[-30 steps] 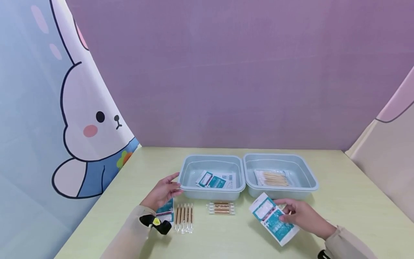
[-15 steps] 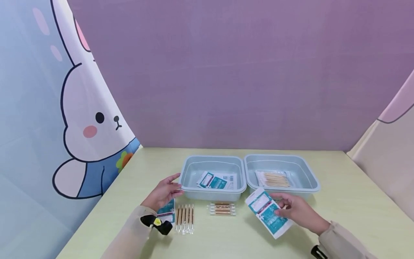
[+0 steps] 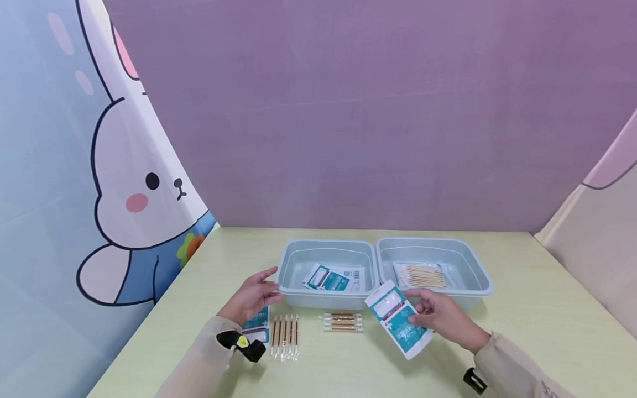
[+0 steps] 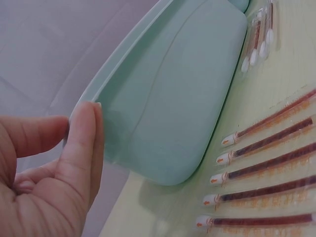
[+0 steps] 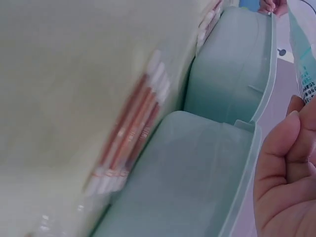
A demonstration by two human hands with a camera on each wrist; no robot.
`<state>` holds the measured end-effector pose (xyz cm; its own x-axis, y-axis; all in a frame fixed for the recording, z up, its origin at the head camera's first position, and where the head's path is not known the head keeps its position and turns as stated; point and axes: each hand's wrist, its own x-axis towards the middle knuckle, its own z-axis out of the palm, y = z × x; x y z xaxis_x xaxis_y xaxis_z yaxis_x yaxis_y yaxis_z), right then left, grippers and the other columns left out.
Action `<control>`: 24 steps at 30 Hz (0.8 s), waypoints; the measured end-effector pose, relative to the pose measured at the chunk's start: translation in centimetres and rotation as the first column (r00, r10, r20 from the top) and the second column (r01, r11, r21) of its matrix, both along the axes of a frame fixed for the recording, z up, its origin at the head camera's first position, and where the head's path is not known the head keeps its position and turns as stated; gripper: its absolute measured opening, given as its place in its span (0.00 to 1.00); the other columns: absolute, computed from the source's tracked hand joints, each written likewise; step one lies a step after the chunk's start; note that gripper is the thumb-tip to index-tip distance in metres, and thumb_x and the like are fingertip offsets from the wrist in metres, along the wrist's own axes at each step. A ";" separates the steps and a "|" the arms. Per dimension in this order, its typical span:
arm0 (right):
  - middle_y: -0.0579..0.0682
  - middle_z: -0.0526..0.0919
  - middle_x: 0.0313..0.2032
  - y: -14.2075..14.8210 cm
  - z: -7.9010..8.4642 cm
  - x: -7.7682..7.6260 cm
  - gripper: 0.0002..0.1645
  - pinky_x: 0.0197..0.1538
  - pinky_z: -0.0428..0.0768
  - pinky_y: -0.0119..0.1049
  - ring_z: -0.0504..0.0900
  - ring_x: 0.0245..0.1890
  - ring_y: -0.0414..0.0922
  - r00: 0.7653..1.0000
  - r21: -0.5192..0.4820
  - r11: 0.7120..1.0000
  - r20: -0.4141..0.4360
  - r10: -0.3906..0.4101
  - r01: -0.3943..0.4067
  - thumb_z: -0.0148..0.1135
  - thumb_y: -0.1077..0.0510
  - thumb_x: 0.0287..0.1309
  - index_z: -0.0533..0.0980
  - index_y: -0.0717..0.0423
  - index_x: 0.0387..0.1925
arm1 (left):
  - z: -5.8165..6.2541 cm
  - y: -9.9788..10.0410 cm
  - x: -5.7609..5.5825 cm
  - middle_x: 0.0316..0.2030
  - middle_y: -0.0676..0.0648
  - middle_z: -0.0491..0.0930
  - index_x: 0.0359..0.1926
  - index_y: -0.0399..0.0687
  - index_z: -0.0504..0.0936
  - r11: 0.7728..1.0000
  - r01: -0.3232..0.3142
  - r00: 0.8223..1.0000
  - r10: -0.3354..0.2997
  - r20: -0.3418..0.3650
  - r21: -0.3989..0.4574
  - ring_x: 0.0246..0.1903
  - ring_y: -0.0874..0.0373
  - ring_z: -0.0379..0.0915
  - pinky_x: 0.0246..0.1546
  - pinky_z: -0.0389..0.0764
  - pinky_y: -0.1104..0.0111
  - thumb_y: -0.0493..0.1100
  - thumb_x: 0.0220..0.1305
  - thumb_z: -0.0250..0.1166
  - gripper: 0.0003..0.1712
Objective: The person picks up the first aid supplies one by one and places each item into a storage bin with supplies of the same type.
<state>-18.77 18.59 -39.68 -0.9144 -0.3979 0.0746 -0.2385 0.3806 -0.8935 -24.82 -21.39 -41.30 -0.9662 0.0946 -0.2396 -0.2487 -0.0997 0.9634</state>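
My left hand (image 3: 255, 296) pinches the rim at the left end of a pale blue plastic basin (image 3: 325, 301); the left wrist view shows thumb and fingers on either side of that rim (image 4: 91, 94). Between thumb and fingers my right hand (image 3: 440, 315) holds a white-and-teal packet (image 3: 400, 323), tilted, in front of the gap between two basins. Similar packets (image 3: 330, 279) lie inside the left basin. The right basin (image 3: 478, 287) contains a clear bag of wooden-stick cotton swabs (image 3: 423, 275).
Brown liquid-filled swabs in clear wrap (image 3: 285, 336) lie front left, beside a teal packet (image 3: 257, 326) partly under my left hand. Another swab group (image 3: 342, 321) sits before the left basin. More swabs (image 5: 131, 131) lie along the right basin, hidden in the head view.
My right hand has carried the packet leftward and slightly up, toward the space between the basins. The left hand stays at the basin rim.
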 end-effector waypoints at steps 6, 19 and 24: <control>0.53 0.79 0.28 -0.7 0.7 -0.7 0.31 0.28 0.82 0.35 0.80 0.27 0.45 1.000 0.011 1.000 0.004 0.007 -0.007 0.64 0.72 0.53 0.66 0.77 0.58 | 0.0 -0.1 -0.1 0.44 0.33 0.75 0.71 0.35 0.56 1.000 0.006 1.000 -0.006 -0.007 0.006 0.30 0.57 0.80 0.38 0.83 0.68 0.27 0.68 0.50 0.32; 0.52 0.78 0.27 -1.8 1.0 -1.6 0.30 0.28 0.80 0.33 0.79 0.28 0.46 1.000 0.040 0.999 -0.011 -0.021 0.022 0.65 0.71 0.53 0.68 0.74 0.58 | -0.2 0.0 -0.2 0.47 0.32 0.74 0.71 0.39 0.58 1.000 -0.014 1.000 0.013 0.019 0.012 0.32 0.56 0.80 0.41 0.82 0.65 0.28 0.68 0.52 0.31; 0.52 0.78 0.27 -2.2 1.0 -2.1 0.30 0.28 0.79 0.32 0.79 0.28 0.46 0.999 0.039 0.998 0.001 -0.045 0.044 0.64 0.71 0.53 0.68 0.73 0.59 | -0.3 -0.1 -0.2 0.49 0.31 0.73 0.71 0.39 0.58 1.000 -0.001 1.000 0.000 0.008 0.021 0.32 0.56 0.80 0.42 0.82 0.66 0.28 0.69 0.52 0.31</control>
<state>-20.84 16.34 -38.70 -0.9314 -0.3593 0.0584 -0.2190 0.4249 -0.8783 -25.04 -21.46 -41.60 -0.9643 0.0992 -0.2457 -0.2567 -0.1200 0.9590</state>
